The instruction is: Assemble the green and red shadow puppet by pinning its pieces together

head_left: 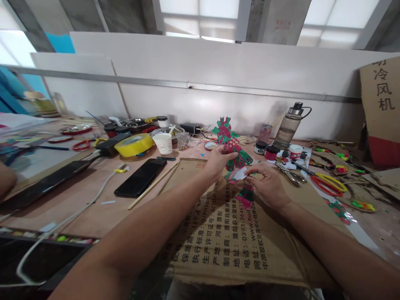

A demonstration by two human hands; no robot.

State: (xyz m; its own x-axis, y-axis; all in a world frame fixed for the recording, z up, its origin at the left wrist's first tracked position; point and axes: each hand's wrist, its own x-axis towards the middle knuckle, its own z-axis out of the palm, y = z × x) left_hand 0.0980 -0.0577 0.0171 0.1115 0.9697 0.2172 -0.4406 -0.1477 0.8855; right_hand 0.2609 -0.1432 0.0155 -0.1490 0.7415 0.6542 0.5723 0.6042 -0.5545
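My left hand (225, 160) is closed on a red and green painted cutout figure (233, 143) with leaf-like edges, held upright above the cardboard. My right hand (267, 181) pinches a smaller painted piece (240, 174) whose white underside shows. This piece is just below the figure; whether the two touch I cannot tell. Another red and green painted part (245, 198) hangs lower, beside my right fingers, and its link to the rest is hidden. Under both hands lies a flattened cardboard sheet (200, 250) printed with black characters.
Left of the cardboard lie a wooden stick (153, 186), a black phone (140, 177), yellow tape (134, 145) and a white cup (163, 143). To the right are pliers (292, 174), scissors (328, 183), paint jars (271, 152) and a water bottle (287, 127). Someone's arm (6, 181) shows at the far left.
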